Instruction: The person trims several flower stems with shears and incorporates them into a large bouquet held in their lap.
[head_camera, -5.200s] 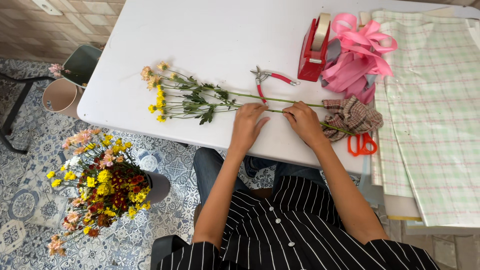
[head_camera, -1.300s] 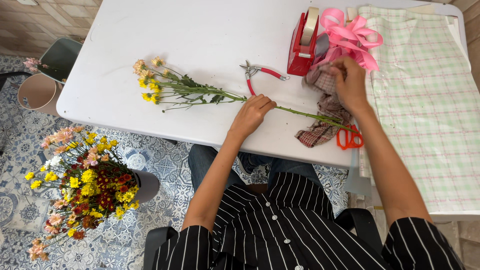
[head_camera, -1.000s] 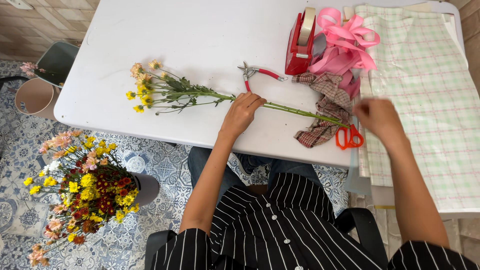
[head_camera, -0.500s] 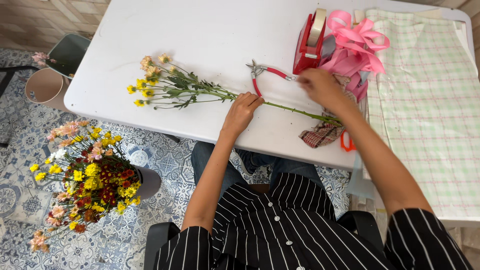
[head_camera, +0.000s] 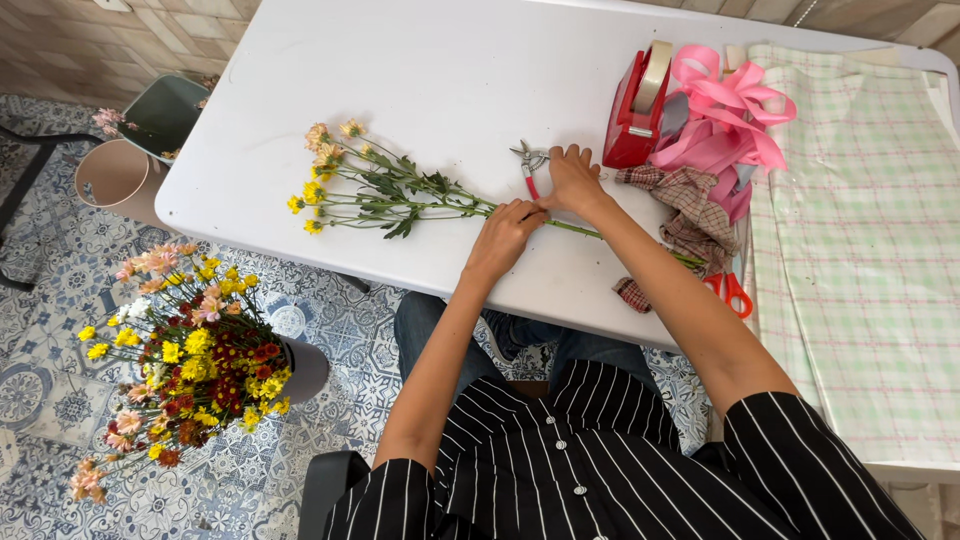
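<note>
A small bunch of yellow and peach flowers (head_camera: 375, 185) lies on the white table (head_camera: 420, 70), with the stems pointing right. My left hand (head_camera: 505, 235) presses down on the stems near their middle, fingers curled over them. My right hand (head_camera: 575, 180) is just beyond, closed over the red handles of the pruning shears (head_camera: 527, 162). The shears' metal jaws stick out to the left of that hand.
A red tape dispenser (head_camera: 635, 110), pink ribbon (head_camera: 725, 100), plaid cloth (head_camera: 690, 205), red scissors (head_camera: 728, 290) and green checked paper (head_camera: 860, 250) lie to the right. On the tiled floor stand a bucket of mixed flowers (head_camera: 190, 350) and two pots (head_camera: 110, 175).
My right hand came back from the ribbon and cloth at the right and settled on the pruning shears. My left hand stayed on the stems.
</note>
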